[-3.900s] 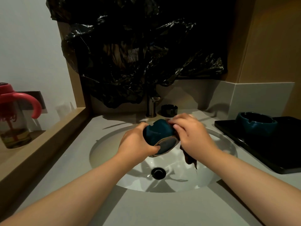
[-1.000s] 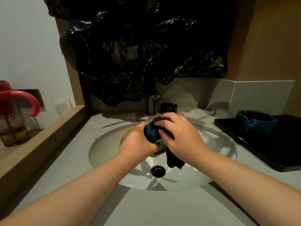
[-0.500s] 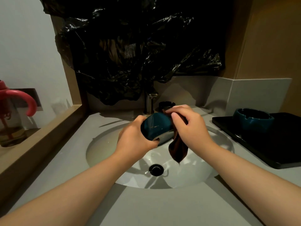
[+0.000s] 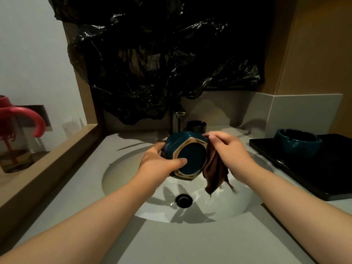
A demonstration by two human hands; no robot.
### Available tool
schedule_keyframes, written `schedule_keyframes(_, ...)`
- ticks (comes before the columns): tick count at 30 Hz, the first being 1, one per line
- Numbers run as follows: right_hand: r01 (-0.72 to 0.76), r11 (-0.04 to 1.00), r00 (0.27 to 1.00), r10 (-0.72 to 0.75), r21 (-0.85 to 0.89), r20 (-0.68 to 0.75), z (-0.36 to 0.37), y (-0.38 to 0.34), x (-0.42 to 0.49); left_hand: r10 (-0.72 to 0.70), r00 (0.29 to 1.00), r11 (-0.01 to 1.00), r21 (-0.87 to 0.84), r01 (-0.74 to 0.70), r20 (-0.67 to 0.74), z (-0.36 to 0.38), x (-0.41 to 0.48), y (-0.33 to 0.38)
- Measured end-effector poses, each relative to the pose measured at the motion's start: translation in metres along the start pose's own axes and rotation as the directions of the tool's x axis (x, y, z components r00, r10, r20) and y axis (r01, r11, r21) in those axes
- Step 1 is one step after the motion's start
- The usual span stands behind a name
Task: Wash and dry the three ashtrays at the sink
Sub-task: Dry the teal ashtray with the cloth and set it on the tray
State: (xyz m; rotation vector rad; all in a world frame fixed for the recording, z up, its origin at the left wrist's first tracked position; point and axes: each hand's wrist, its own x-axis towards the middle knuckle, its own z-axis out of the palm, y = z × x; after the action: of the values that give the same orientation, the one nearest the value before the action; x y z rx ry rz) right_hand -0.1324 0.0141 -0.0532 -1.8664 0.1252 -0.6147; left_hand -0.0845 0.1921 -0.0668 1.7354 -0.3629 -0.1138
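Ashtray (image 4: 187, 155) turned, hexagonal glazed base, limp cloth (image 4: 215, 172)

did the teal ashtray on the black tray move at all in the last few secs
No. The teal ashtray sits in the same spot at the back left of the black tray, just in front of the wall tile. Only the camera shifted slightly.

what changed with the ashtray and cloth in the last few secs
The left hand has turned the held ashtray so its base faces the camera. The right hand has moved the brown cloth from across the ashtray to its right edge, hanging over the sink. Unchanged: both grips, the teal ashtray on the black tray, the black ashtray by the faucet.
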Motion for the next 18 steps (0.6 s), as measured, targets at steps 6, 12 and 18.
schedule_keyframes(6, -0.349, 0.926, 0.937, 0.344, 0.146, 0.059, 0.0, 0.004, 0.007, -0.191, 0.98, 0.95, -0.242, 0.197, 0.05, -0.004, 0.006, -0.004)
schedule_keyframes(12, -0.424, 0.905, 0.893, 0.41, 0.04, 0.188, -0.019, -0.01, 0.004, -0.304, 0.944, 0.908, -0.26, 0.328, 0.131, -0.002, 0.004, -0.01)
schedule_keyframes(18, -0.201, 0.971, 0.979, 0.195, -0.127, -0.059, -0.03, -0.014, 0.012, -0.325, 0.926, 0.923, -0.148, 0.355, 0.19, -0.001, 0.005, -0.012)
